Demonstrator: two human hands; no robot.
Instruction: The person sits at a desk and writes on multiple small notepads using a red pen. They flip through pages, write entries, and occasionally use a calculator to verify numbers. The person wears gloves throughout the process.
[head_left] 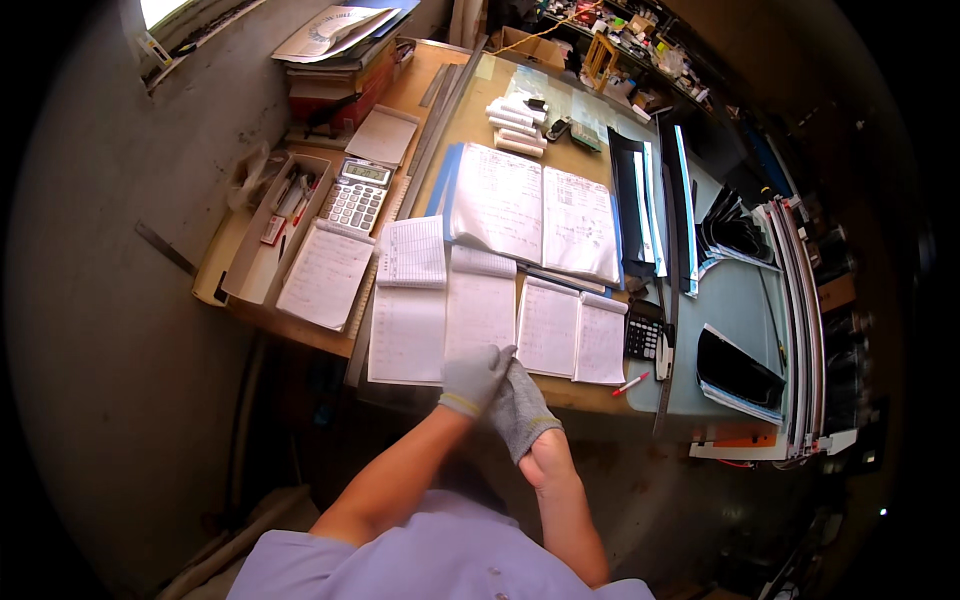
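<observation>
My left hand (474, 380) is in a grey knit glove, slightly blurred, and its fingers are closed on the fingertip end of a second grey glove (524, 408). That glove sits on my right hand (540, 450), with its cuff turned back so that the heel of the hand and the wrist are bare. Inside it the fingers of my right hand are hidden. Both hands meet just over the table's near edge, in front of a handwritten notepad (480, 310). Another notepad (406, 335) lies to the left, and an open notebook (548, 320) to the right.
Beyond the notepads lies a large open ledger (500, 205). A silver calculator (357, 195) and a pen box (275, 235) stand at left. On the right are a black calculator (642, 335), a red pen (631, 383), a long metal ruler (668, 350) and black sheet pieces (738, 368).
</observation>
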